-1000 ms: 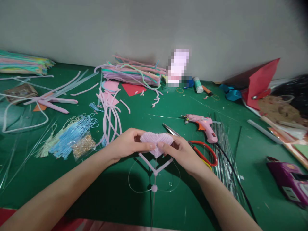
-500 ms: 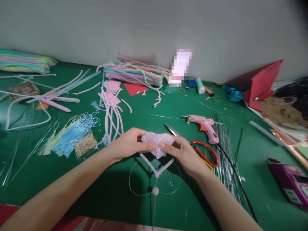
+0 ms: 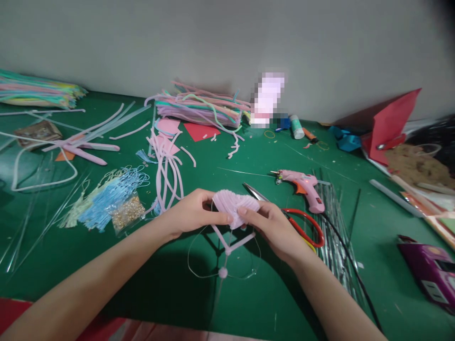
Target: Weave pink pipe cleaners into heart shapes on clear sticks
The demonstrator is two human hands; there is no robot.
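Note:
Both hands pinch a pale pink heart-shaped piece made of rows of pipe cleaner. My left hand grips its left side, thumb across the front. From the right, my right hand presses its thumb on the lower right of the piece; the fingers behind it are hidden. Below hangs a thin stem with a V of pink pipe cleaner, a small pink ball and two loops of thin clear line. Red-handled scissors lie just beyond my right hand, partly covered by it.
A pink glue gun lies at the right, its black cord running toward me past wire stems. Left are blue tassels, a bag of gold beads and loose pink pipe cleaners. A purple device sits far right.
The heart-shaped piece has tilted and shifted slightly right between my hands. Its stem, ball and loops have swung a little left and up.

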